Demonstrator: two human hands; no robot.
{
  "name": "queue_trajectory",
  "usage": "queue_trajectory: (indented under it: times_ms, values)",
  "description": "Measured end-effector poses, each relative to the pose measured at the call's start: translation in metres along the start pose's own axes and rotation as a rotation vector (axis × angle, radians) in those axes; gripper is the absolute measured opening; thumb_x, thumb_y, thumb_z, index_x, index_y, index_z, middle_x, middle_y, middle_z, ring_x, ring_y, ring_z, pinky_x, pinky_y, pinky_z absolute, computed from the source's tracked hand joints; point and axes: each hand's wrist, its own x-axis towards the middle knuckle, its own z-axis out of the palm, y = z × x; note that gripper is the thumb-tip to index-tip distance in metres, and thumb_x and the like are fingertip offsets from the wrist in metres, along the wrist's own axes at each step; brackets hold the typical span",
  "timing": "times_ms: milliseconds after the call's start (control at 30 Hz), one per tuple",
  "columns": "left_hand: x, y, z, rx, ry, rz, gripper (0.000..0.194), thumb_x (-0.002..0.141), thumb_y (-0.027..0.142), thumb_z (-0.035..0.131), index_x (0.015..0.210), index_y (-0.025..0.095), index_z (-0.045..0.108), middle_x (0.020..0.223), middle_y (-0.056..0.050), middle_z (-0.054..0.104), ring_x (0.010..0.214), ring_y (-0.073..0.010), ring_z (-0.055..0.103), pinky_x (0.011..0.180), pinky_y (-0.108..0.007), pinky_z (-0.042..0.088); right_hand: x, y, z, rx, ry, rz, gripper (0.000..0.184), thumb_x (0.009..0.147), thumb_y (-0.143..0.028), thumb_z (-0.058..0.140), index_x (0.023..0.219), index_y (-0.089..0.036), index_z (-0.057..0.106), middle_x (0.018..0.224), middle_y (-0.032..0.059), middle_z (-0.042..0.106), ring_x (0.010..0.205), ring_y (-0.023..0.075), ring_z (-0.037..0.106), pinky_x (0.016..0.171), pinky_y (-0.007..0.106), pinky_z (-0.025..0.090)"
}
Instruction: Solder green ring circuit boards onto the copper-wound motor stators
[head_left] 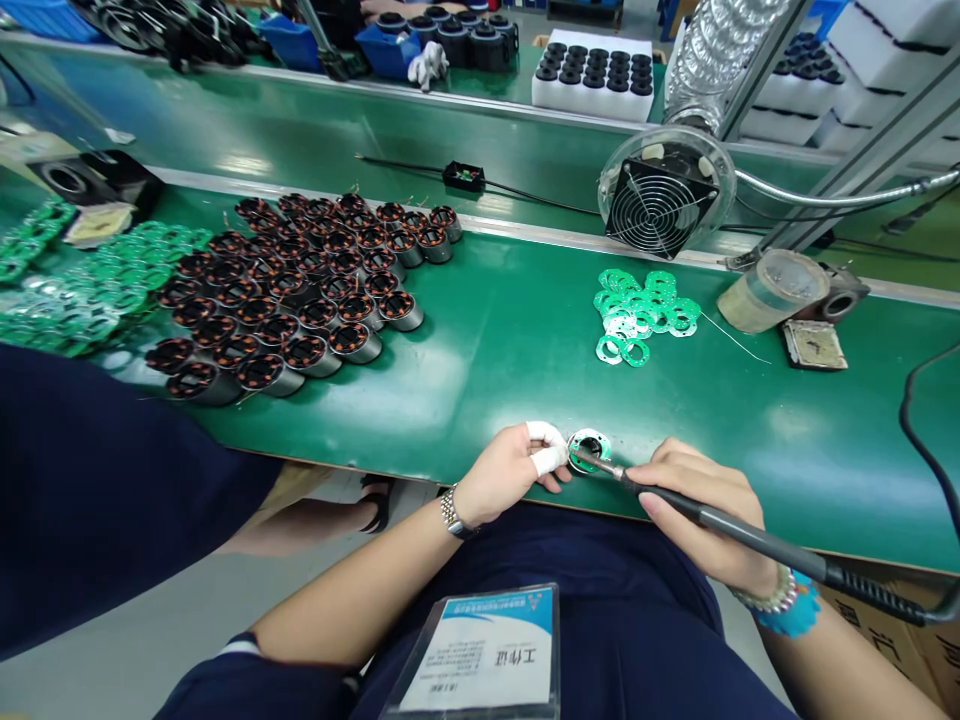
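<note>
A round motor part topped by a green-and-white ring circuit board (604, 444) rests near the table's front edge. At its left side my left hand (517, 462), with white wraps on two fingers, is closed in a pinch against the rim; what lies between the fingertips is too small to make out. My right hand (709, 505) grips a soldering iron (739, 532) like a pen. The iron's metal tip reaches over the ring board from the right and appears to touch it.
Many motor stators (300, 290) with copper windings stand at left. Loose green ring boards (649, 305) lie ahead, with more board panels (97, 280) far left. A fan (660, 210), a solder-stained cup (772, 290) and an iron stand (836, 300) line the back. Another person's dark clothing (112, 500) is at left.
</note>
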Motion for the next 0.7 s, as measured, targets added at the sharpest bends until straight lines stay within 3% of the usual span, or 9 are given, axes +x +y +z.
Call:
queue_trajectory:
  times_ms: [233,367,467,567,600,633,700]
  values:
    - [0.001,0.003,0.001,0.012,0.012,-0.016,0.011,0.071,0.023,0.06,0.07,0.013,0.055,0.061,-0.002,0.063,0.052,-0.0099,0.058,0.053,-0.022,0.048,-0.002,-0.001,-0.011,-0.011,0.043,-0.028,0.025,0.079,-0.009,0.056,0.099,-0.019,0.065,0.071,0.0047,0.062,0.065,0.0173,0.056,0.058,0.032,0.047]
    - [-0.001,0.001,0.0,0.074,-0.016,0.001,0.015,0.075,0.028,0.057,0.073,0.014,0.053,0.064,-0.003,0.063,0.053,-0.0103,0.058,0.056,-0.024,0.049,-0.004,0.012,-0.03,-0.124,0.216,0.057,0.02,0.079,-0.014,0.059,0.097,-0.021,0.066,0.077,0.0041,0.065,0.068,0.0184,0.059,0.061,0.033,0.048]
    - [-0.005,0.001,0.0,0.259,0.058,0.062,0.024,0.076,0.035,0.057,0.088,0.015,0.052,0.074,-0.006,0.064,0.062,-0.0144,0.061,0.058,-0.028,0.05,0.001,0.042,-0.055,-0.357,0.464,0.134,0.016,0.082,-0.021,0.059,0.096,-0.022,0.066,0.089,0.0047,0.067,0.08,0.0204,0.062,0.071,0.034,0.051]
    - [-0.006,0.004,0.002,0.597,0.117,0.319,0.06,0.065,0.038,0.07,0.117,0.019,0.046,0.113,-0.013,0.058,0.096,-0.0254,0.059,0.077,-0.038,0.051,0.01,0.085,-0.093,-0.638,0.698,0.101,0.022,0.084,-0.026,0.058,0.104,-0.02,0.064,0.097,0.0073,0.066,0.091,0.0232,0.061,0.083,0.038,0.048]
    - [-0.006,0.005,0.004,0.705,0.094,0.397,0.069,0.063,0.035,0.072,0.124,0.021,0.043,0.123,-0.014,0.052,0.107,-0.028,0.054,0.085,-0.041,0.048,0.014,0.099,-0.105,-0.732,0.737,0.092,0.025,0.084,-0.028,0.058,0.108,-0.02,0.063,0.102,0.0094,0.065,0.096,0.0242,0.06,0.087,0.038,0.046]
    - [-0.004,0.006,0.005,0.796,0.051,0.443,0.073,0.063,0.032,0.072,0.128,0.023,0.04,0.128,-0.013,0.049,0.113,-0.0293,0.05,0.091,-0.043,0.045,0.017,0.113,-0.117,-0.803,0.687,0.107,0.029,0.085,-0.029,0.056,0.112,-0.019,0.061,0.105,0.0118,0.063,0.098,0.0242,0.058,0.087,0.036,0.046]
    - [0.002,0.01,0.007,0.913,-0.047,0.462,0.071,0.067,0.026,0.068,0.132,0.024,0.039,0.126,-0.012,0.052,0.114,-0.0294,0.05,0.096,-0.044,0.041,0.023,0.133,-0.13,-0.838,0.636,0.108,0.028,0.086,-0.031,0.054,0.109,-0.016,0.062,0.091,0.0112,0.066,0.085,0.0204,0.062,0.078,0.031,0.048]
